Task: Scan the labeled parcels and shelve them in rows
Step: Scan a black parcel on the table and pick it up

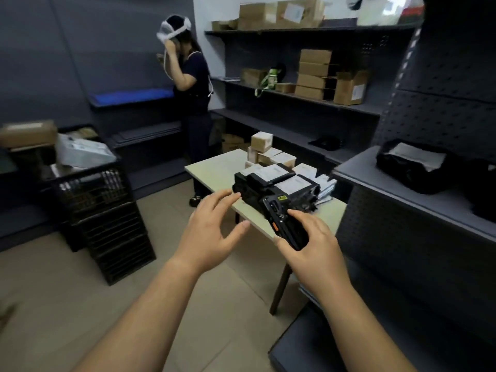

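My right hand (308, 240) grips a black handheld scanner (281, 218) with an orange side button, held over the near edge of the pale table (214, 165). My left hand (214, 226) hovers open with fingers spread, its fingertips just short of the black labeled parcels (271, 181) stacked on the table. Behind these parcels sit small cardboard boxes (261, 142) and white-labeled packets (306, 170). One black parcel with a white label (413, 162) lies on the grey shelf (397, 189) at the right.
A person (193, 84) stands at the far left shelving. Stacked black crates (107, 216) holding parcels stand on the left. Dark wall shelves (295, 98) at the back carry cardboard boxes. A low grey shelf (308, 342) juts out at the lower right.
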Motion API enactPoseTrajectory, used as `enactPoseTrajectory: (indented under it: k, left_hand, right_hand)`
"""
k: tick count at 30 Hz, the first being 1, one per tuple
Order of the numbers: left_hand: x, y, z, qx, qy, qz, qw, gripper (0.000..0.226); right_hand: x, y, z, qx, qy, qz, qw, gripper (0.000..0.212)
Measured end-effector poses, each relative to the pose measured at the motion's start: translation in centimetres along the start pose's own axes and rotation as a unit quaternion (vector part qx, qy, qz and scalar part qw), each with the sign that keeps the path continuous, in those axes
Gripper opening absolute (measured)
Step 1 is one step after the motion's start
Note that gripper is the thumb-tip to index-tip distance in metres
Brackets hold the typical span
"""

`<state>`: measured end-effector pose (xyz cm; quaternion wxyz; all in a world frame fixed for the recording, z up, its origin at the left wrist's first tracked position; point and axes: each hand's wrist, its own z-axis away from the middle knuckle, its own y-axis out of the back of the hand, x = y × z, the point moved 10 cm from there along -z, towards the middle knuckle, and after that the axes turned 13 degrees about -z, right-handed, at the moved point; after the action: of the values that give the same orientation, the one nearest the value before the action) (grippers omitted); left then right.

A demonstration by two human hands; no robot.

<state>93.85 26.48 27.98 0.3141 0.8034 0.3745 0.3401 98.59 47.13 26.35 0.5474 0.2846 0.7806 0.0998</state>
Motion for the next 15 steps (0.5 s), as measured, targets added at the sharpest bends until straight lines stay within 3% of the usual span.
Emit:
enactPoseTrajectory:
  k: [9, 15]
  left_hand:
    - [-18.7, 0.1, -5.9, -0.001, 0.072, -0.072, 0.995, 0.06]
    - [-29.7, -3.9, -13.7, -0.032, 0.067, -0.068, 0.995, 0.06]
  right_hand:
    - [-1.3, -17.9, -13.3, -0.077, 0.01, -0.048, 0.996, 0.054]
    - [0.2, -26.9, -22.2, -0.056, -0.013, -0.033, 0.998, 0.054]
